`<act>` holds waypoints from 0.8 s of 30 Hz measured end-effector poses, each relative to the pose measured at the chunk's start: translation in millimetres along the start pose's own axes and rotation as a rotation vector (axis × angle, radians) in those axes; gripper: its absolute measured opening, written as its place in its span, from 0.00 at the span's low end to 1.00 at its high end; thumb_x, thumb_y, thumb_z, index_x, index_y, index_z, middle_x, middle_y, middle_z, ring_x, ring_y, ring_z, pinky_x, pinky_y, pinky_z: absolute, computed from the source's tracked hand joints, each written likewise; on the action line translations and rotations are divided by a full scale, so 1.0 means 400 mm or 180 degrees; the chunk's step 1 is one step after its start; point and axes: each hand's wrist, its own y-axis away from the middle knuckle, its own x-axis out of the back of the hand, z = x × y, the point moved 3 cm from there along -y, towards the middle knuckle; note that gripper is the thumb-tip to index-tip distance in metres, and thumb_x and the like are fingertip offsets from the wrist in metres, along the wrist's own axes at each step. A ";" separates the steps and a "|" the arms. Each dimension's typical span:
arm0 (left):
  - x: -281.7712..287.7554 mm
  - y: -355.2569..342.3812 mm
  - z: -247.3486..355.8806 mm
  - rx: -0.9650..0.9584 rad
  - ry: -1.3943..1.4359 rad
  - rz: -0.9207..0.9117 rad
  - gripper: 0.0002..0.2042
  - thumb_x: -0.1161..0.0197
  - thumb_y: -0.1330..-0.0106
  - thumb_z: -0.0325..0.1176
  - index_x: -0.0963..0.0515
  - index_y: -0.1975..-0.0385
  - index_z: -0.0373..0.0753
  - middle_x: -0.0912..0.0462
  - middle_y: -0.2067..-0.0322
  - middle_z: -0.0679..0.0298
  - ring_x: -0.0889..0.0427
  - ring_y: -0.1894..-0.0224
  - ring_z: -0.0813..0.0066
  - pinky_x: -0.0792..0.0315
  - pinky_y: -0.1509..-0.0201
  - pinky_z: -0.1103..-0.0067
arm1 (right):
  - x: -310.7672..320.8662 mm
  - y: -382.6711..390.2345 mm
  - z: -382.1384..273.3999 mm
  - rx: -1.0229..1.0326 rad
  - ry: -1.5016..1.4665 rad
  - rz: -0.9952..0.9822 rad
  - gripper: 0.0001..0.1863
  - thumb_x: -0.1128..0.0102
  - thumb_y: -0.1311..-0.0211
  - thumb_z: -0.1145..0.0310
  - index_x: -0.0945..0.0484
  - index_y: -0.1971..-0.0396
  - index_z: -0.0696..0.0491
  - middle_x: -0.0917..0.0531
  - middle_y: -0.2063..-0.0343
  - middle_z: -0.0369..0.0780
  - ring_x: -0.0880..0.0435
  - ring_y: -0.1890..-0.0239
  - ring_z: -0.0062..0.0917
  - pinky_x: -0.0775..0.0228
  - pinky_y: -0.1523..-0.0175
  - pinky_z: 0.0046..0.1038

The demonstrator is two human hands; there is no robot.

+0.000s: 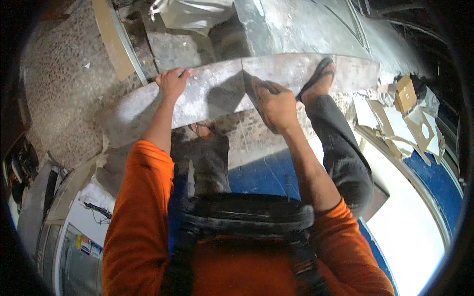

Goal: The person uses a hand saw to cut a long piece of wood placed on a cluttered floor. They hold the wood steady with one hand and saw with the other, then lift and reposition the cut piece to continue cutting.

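Note:
A long pale board (pixel 207 93), smeared with whitish dust, lies across in front of me and looks bowed by the lens. My left hand (pixel 173 83) rests on its left part near the far edge, fingers spread over it. My right hand (pixel 278 106) is wrapped round the handle of what looks like a handsaw (pixel 253 89), with a dark brown, flat blade. The blade stands at the board's middle, in line with a thin dark line across the board. My sandalled right foot (pixel 318 81) presses on the board's right part; my left foot (pixel 201 129) is beside its near edge.
Pebbled floor (pixel 64 98) spreads to the left, with a tan strip (pixel 111 39) and metal rail. A grey block-like surface (pixel 296 29) stands beyond the board. Broken white panels and a cardboard box (pixel 406 94) are piled at right. Blue surface (pixel 266 175) lies below me.

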 end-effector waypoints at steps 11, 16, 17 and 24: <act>0.011 0.000 0.007 -0.0006 0.0133 -0.0017 0.30 0.39 0.33 0.68 0.11 0.53 0.47 0.12 0.52 0.59 0.24 0.41 0.61 0.49 0.29 0.62 | -0.002 0.162 0.147 0.0284 0.0132 0.0458 0.26 0.39 0.29 0.63 0.23 0.37 0.60 0.14 0.48 0.53 0.14 0.45 0.33 0.25 0.41 0.30; 0.003 -0.003 -0.021 0.0116 -0.0157 0.0035 0.30 0.41 0.33 0.69 0.11 0.52 0.47 0.12 0.51 0.59 0.24 0.41 0.61 0.49 0.29 0.61 | -0.016 0.046 0.067 0.0130 0.0240 -0.0023 0.24 0.41 0.30 0.62 0.20 0.44 0.66 0.11 0.55 0.51 0.13 0.47 0.33 0.25 0.42 0.32; -0.001 -0.004 -0.070 0.0088 -0.0263 0.0254 0.30 0.41 0.32 0.69 0.11 0.51 0.47 0.12 0.50 0.59 0.24 0.40 0.61 0.49 0.28 0.61 | -0.040 0.119 0.133 0.0709 0.0551 0.0324 0.24 0.42 0.29 0.62 0.21 0.42 0.65 0.12 0.54 0.51 0.14 0.47 0.32 0.25 0.41 0.32; -0.006 -0.011 0.001 -0.0025 -0.0030 0.0027 0.28 0.39 0.33 0.67 0.11 0.52 0.50 0.12 0.51 0.61 0.24 0.40 0.62 0.49 0.28 0.59 | 0.050 0.282 0.160 0.0129 -0.0241 0.0406 0.29 0.39 0.30 0.67 0.27 0.33 0.65 0.14 0.47 0.48 0.16 0.47 0.28 0.28 0.38 0.28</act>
